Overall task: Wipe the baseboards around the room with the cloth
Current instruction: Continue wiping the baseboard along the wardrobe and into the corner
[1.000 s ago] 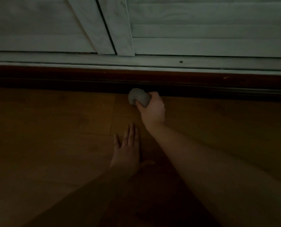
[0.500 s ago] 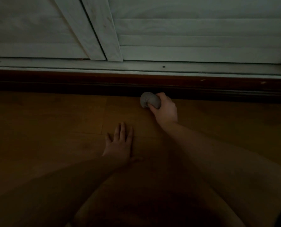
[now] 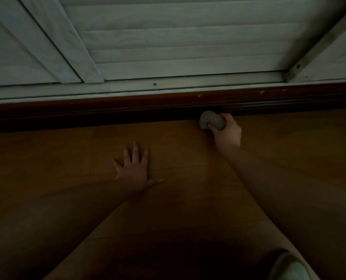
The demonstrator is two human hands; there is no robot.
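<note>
The room is dim. A dark reddish-brown baseboard (image 3: 107,110) runs across the view where the wooden floor meets a pale window frame. My right hand (image 3: 227,132) grips a balled grey cloth (image 3: 211,120) and holds it against the foot of the baseboard, right of centre. My left hand (image 3: 133,168) lies flat on the floor with fingers spread, well in front of the baseboard and left of the cloth. Both forearms stretch out from the bottom of the view.
Above the baseboard sits a pale metal sliding track (image 3: 168,85) with slatted white shutters (image 3: 178,37) behind it. A frame post (image 3: 301,63) comes down at the right. Brown wooden floor (image 3: 47,158) spreads to both sides. A light sleeve edge (image 3: 289,267) shows at bottom right.
My right hand has slid the cloth to the right along the baseboard. My left hand stayed flat on the floor while my view shifted right, bringing in the right frame post.
</note>
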